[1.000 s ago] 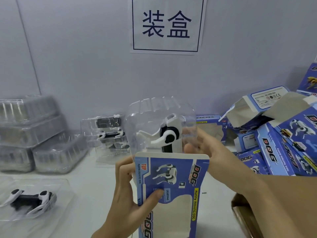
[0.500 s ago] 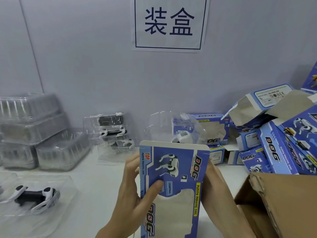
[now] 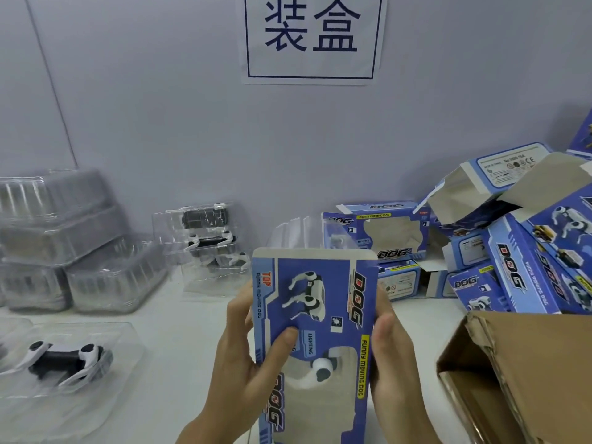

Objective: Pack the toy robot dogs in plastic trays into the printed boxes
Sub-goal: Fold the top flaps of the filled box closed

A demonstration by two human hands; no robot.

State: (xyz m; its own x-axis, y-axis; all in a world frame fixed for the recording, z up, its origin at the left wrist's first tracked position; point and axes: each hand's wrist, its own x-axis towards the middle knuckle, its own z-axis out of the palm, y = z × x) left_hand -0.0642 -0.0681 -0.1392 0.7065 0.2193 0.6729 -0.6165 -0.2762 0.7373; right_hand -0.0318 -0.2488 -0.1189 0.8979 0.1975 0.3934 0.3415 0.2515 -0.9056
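Worktop keeps loaded trays left, printed boxes right, within reach. You hold the printed box upright, opening up: left hand grips its side, thumb on front, right hand clasps the other side. Toy robot dog shows through the window, seated inside.

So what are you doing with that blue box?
A person is packing toy robot dogs into printed boxes. Both hands grip one blue box upright, the left hand on its left side and the right hand on its right. A toy dog shows through the box's window, and the top flap stands open. Another dog in a clear tray waits on the table at the left, and more blue boxes are piled at the right.
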